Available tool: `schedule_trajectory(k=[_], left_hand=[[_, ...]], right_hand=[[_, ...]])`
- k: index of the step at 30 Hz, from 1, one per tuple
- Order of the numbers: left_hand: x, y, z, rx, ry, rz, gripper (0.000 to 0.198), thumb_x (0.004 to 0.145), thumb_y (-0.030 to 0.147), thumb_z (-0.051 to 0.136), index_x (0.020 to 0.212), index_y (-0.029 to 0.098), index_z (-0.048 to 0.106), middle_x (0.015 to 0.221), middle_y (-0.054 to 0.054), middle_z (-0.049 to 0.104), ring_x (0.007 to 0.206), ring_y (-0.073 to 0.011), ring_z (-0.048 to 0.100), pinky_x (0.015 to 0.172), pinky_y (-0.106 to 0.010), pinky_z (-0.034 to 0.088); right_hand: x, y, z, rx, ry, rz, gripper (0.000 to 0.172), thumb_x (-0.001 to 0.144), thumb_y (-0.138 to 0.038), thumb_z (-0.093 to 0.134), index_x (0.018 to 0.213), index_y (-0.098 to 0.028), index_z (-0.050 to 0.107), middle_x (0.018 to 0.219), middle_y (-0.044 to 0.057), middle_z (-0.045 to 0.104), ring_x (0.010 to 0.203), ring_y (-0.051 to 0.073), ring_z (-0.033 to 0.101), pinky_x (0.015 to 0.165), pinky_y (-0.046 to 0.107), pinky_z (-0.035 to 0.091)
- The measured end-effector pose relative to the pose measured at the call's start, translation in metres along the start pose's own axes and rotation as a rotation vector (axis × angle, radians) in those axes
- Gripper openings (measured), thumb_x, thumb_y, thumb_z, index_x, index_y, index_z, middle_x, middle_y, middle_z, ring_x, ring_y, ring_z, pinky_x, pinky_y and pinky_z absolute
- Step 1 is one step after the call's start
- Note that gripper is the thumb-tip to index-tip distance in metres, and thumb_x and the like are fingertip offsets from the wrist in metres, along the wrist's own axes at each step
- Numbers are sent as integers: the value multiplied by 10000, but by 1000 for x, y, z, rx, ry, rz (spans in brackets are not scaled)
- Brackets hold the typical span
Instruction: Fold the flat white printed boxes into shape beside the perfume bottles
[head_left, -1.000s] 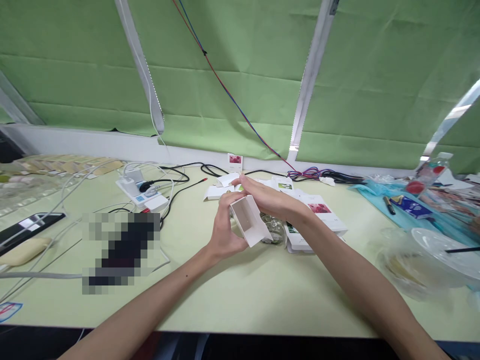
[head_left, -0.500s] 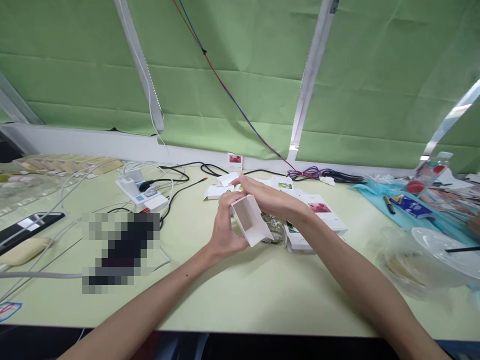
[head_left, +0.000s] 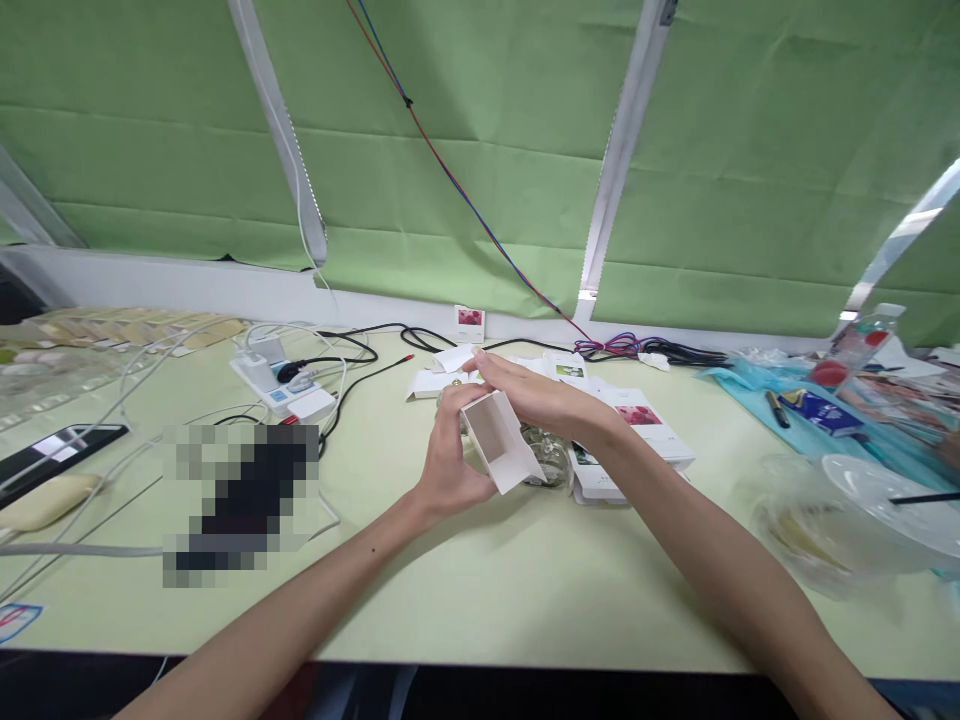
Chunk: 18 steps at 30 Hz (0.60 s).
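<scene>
A small white cardboard box (head_left: pixel 498 446) is tilted with its open end facing me, its inside bare and one flap hanging out. My left hand (head_left: pixel 448 462) is closed around its left side and underside. Stretched out over the far upper part of the box is my right hand (head_left: pixel 526 392), its fingers straight and the fingertips near those of the left hand. Whether the palm presses on the box is hidden. Just behind the box lies a clear, shiny glass or plastic item (head_left: pixel 551 462). To its right are white printed boxes (head_left: pixel 651 432) with red pictures.
A power strip (head_left: pixel 271 385) with plugs and tangled cables sits on the left, near a phone (head_left: pixel 60 455). At right stand a lidded clear cup (head_left: pixel 840 520) with a black straw and a bottle (head_left: pixel 862 345). A marker (head_left: pixel 778 409) rests on blue plastic sheeting (head_left: pixel 750 385).
Almost nothing differs. Both hands and the box hold the same place, with only a very slight shift of the right fingers.
</scene>
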<state>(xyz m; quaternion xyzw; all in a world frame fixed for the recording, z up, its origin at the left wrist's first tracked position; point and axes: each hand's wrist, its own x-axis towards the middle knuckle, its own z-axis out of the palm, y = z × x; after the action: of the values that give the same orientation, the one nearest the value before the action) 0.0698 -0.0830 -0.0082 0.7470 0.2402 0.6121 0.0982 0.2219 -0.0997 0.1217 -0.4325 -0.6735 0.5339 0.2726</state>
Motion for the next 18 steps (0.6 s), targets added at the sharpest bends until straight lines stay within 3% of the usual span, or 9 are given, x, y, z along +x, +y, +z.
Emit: schedule_trajectory(k=[3,18], left_hand=[[-1,-1,-1,-21,-46,2,881,669,299,920,1410,310,443,1338,-150,543,1215,-353,601,893,-590,606],[0,0,-2,-3,-44,9,864,664,274,909,1392,306,443,1296,-138,545,1199,-353,585,871,-583,605]], right_hand=[[0,2,-1,-10,-7,-36,612,1021,-694,392,1414,-255,555,1367,122,612,1189,274,601,991,412,549],[3,7,-4,-11,-45,-65,551,1001,-681,460,1375,-296,583,1376,111,614,1287,309,553,992,436,547]])
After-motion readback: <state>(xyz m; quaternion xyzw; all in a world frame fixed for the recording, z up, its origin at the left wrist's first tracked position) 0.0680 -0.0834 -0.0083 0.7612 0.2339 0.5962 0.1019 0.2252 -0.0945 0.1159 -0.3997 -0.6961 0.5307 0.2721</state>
